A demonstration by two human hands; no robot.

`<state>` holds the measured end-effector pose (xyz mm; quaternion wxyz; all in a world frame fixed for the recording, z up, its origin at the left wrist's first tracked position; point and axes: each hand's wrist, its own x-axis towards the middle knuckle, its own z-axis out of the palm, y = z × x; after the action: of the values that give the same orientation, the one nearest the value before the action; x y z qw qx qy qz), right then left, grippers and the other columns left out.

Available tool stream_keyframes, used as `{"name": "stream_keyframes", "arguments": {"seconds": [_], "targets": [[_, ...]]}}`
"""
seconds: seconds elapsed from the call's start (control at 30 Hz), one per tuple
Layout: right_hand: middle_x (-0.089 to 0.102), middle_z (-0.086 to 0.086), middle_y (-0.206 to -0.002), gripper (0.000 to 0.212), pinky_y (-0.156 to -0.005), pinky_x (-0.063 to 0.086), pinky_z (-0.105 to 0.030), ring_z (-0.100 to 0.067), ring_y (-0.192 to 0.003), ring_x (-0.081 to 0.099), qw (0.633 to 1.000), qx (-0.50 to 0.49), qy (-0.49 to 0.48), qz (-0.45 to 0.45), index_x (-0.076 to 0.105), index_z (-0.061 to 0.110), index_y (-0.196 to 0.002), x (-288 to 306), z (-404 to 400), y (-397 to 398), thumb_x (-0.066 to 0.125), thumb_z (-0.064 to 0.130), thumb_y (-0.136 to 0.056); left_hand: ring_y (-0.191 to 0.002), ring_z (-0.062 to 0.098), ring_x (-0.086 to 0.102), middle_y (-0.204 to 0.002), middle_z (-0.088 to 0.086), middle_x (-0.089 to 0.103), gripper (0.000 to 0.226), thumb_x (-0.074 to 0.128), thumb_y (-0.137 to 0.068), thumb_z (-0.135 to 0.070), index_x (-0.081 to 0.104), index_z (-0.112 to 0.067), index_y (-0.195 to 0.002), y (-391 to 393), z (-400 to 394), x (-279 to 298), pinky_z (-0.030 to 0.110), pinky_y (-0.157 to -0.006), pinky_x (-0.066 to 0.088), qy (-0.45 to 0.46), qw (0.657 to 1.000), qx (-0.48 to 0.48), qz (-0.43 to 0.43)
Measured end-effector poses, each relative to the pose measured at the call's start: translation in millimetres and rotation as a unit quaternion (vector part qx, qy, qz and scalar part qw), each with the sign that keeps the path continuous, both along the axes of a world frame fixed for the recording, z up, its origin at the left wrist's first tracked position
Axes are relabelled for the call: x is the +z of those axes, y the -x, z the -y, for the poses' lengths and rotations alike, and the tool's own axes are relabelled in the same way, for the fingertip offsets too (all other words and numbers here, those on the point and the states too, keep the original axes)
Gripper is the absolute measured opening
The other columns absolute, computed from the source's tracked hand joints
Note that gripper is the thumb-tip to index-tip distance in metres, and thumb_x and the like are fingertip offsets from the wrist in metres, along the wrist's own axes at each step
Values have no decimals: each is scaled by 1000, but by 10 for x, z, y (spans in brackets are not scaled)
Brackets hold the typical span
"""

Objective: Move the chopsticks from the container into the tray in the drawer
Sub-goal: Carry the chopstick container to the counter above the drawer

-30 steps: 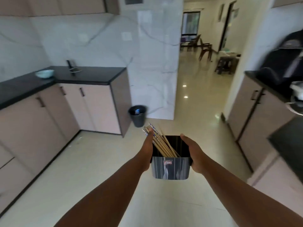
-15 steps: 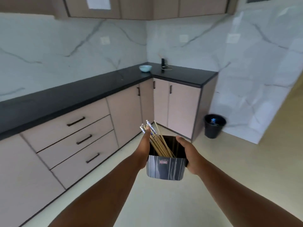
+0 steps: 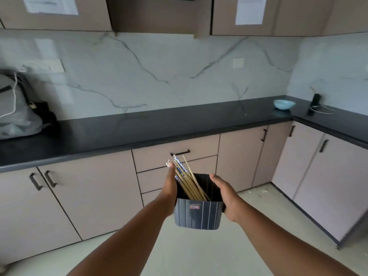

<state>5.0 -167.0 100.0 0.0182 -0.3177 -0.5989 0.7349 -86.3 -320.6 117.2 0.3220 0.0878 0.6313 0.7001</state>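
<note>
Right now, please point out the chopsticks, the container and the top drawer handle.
chopsticks (image 3: 186, 181): head view, middle of the wooden bundle.
container (image 3: 197, 215): head view, striped front wall.
top drawer handle (image 3: 180, 152): head view, middle of the black bar.

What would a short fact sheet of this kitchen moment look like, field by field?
held item: dark striped container, carried in the air between both hands
contents: chopsticks, leaning to the left, tips sticking out above the rim
left hand: pressed on the container's left side
right hand: gripping its right side
drawers: all closed, just ahead
countertop: black, with a pale blue bowl far right
tray: not visible
</note>
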Motion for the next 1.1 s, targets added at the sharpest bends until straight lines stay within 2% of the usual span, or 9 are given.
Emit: {"name": "stream_keyframes", "arguments": {"seconds": [0.1,0.2,0.27,0.4,0.67,0.8,0.93,1.0,1.1], "targets": [[34,-3,-155,76,-114,23,-50,-26,-139,32,999,37,-11,-4,45,39,-137,28,-250,539,59,74,-71,-131,32,46,-145,18,46,90,15,-86,-78,37,-16,-147,427,-170,8,36,-94,33,4,999,34,-5],[28,-4,-157,86,-115,21,-51,-27,-141,28,998,57,-17,8,37,37,-144,71,-572,1066,59,75,-70,-134,33,42,-146,17,45,92,13,-84,-80,38,-16,-146,844,-413,29,43,-109,26,7,998,64,7],[26,-6,-158,92,-116,19,-53,-28,-142,26,997,71,-22,11,33,34,-147,133,-761,1389,60,76,-69,-134,33,42,-146,16,46,92,13,-84,-80,39,-16,-146,1079,-563,58,48,-114,21,10,996,81,16],[22,-6,-160,89,-114,14,-53,-27,-145,20,995,96,-34,5,33,33,-147,249,-995,1955,58,75,-73,-137,32,39,-147,13,45,92,15,-82,-81,40,-19,-145,1437,-746,129,48,-113,18,10,991,129,27],[23,-5,-159,84,-113,17,-53,-28,-144,21,991,129,-27,-14,32,32,-147,275,-1176,2738,57,72,-77,-137,31,39,-149,12,42,98,18,-74,-86,38,-22,-147,2146,-966,202,47,-112,22,-8,984,178,14],[19,-4,-161,92,-114,14,-52,-26,-146,17,992,122,-22,-15,26,31,-150,252,-1327,3143,59,72,-75,-140,30,34,-152,11,38,95,13,-79,-84,35,-22,-148,2604,-1126,137,48,-115,15,-8,986,165,16],[23,-4,-159,90,-116,19,-50,-26,-144,22,993,107,-29,-30,32,31,-148,328,-1515,3659,61,72,-73,-133,28,44,-146,11,47,93,16,-79,-83,46,-21,-142,3192,-1335,151,43,-111,24,-31,988,150,13],[25,-4,-159,90,-115,22,-51,-27,-144,25,994,93,-31,-42,34,32,-146,384,-1618,3943,62,73,-72,-131,27,46,-144,10,49,97,18,-75,-86,50,-21,-139,3505,-1463,182,43,-114,25,-25,990,137,8],[21,-2,-160,88,-114,17,-49,-25,-145,19,995,72,-44,-45,33,32,-147,474,-1745,4308,61,73,-74,-132,27,46,-145,10,48,99,20,-72,-88,48,-22,-140,3932,-1606,217,46,-113,25,-6,994,112,14]]}}
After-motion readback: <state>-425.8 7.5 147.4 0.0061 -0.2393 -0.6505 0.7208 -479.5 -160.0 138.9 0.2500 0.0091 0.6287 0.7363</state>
